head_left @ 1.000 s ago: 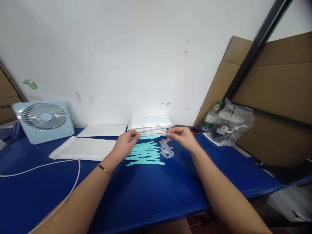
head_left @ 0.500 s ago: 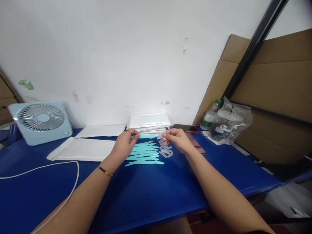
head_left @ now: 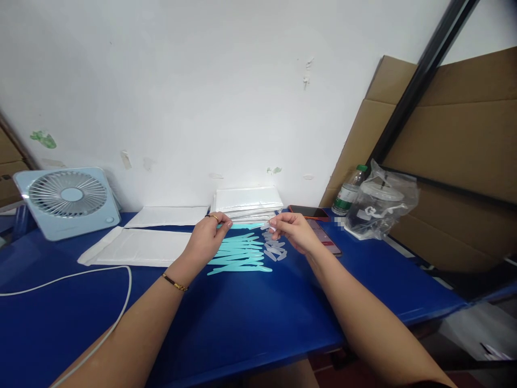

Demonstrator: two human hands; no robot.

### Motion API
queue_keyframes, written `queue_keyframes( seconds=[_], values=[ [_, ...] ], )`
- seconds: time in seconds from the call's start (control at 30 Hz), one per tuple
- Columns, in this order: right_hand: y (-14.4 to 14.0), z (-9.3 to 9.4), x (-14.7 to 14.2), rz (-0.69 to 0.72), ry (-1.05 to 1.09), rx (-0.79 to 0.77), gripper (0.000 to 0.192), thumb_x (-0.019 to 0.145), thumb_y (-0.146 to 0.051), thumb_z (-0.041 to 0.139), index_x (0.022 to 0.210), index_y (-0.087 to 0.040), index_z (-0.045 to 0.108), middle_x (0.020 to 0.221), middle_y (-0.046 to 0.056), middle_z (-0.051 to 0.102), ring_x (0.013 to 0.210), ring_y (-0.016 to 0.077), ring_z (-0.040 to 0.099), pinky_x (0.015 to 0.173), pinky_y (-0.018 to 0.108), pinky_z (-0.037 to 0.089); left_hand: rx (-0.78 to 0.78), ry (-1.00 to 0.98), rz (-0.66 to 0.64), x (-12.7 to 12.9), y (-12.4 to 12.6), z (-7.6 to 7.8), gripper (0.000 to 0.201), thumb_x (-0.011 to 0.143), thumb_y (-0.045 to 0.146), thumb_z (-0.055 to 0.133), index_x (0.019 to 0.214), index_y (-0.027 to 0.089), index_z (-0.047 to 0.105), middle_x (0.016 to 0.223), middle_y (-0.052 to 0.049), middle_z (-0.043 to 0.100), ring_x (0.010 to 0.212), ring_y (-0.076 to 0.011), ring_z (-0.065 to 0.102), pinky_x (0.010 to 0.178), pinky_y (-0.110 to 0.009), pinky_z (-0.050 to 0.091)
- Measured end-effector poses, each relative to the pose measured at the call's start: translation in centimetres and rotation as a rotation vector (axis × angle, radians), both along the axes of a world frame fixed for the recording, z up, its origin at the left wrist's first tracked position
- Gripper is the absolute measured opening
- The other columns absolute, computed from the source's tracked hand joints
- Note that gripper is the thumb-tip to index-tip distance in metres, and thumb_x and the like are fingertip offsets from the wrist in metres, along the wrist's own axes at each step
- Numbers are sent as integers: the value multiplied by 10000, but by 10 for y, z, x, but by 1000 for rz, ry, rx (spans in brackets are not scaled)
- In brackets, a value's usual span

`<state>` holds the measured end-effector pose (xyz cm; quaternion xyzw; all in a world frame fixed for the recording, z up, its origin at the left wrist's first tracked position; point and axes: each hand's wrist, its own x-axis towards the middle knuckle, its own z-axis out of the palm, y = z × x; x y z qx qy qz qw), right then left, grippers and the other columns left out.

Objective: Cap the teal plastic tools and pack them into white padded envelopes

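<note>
1. The person's left hand (head_left: 208, 237) pinched one teal strip (head_left: 242, 226) by its left end, holding it level just above the table (head_left: 250, 323). The right hand (head_left: 294, 230) had thumb and fingertips closed on something small and clear at the strip's right end, probably a little cap (head_left: 265, 227), though it was too tiny to say for sure.
2. Biggest risk, as far as could be judged: the strip looked thin and bendy, so pushing from the end might have buckled it instead of seating the piece.
3. The pile of teal strips (head_left: 239, 254) lay right under both hands, with the loose clear caps (head_left: 276, 249) just beside it. A dropped cap would have vanished among those.
4. A wrist dipping low could have scattered the pile.
5. The phone (head_left: 309, 212) and the bagged cup (head_left: 377, 205) sat off to the right, well apart, so probably safe.
</note>
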<state>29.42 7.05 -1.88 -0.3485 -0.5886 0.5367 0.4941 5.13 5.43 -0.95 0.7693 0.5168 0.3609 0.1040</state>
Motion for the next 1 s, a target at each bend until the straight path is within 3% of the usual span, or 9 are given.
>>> queue_keyframes(
  seconds=[0.33,0.57,0.67,0.87,1.0],
  values=[
    [1,-2,1,6,20,7,200,670,-315,721,725,-137,649,622,5,633,477,98,578,507,226,471,5,19,7,0,0,0,243,867,355,386,829,192,561,777,-7,613,649,-146,517,625,-268,380],
    [-2,-3,-7,34,-85,7,258,678,-369,709,755,-131,648,647,21,647,540,121,617,543,234,469,-7,41,-3,6,-1,-5,245,863,354,386,840,189,565,821,-21,629,712,-156,545,640,-264,385],
    [-3,-2,-2,150,-253,-7,277,678,-381,704,745,-116,658,635,29,648,516,110,607,490,203,428,-82,80,-47,7,-6,-4,255,851,372,395,828,194,576,789,-12,632,704,-152,552,618,-255,379],
    [-3,2,14,495,-637,-113,266,674,-355,702,770,-108,679,630,23,640,472,79,571,405,157,351,-430,325,-346,7,-21,-5,174,729,368,543,705,217,628,668,17,632,596,-131,545,504,-218,345],
    [-3,1,15,559,-755,-139,264,668,-349,706,776,-111,679,627,13,630,450,60,545,391,143,349,-449,381,-352,8,-23,-6,159,723,344,538,706,224,642,694,12,653,617,-137,562,508,-218,360]
  ],
)
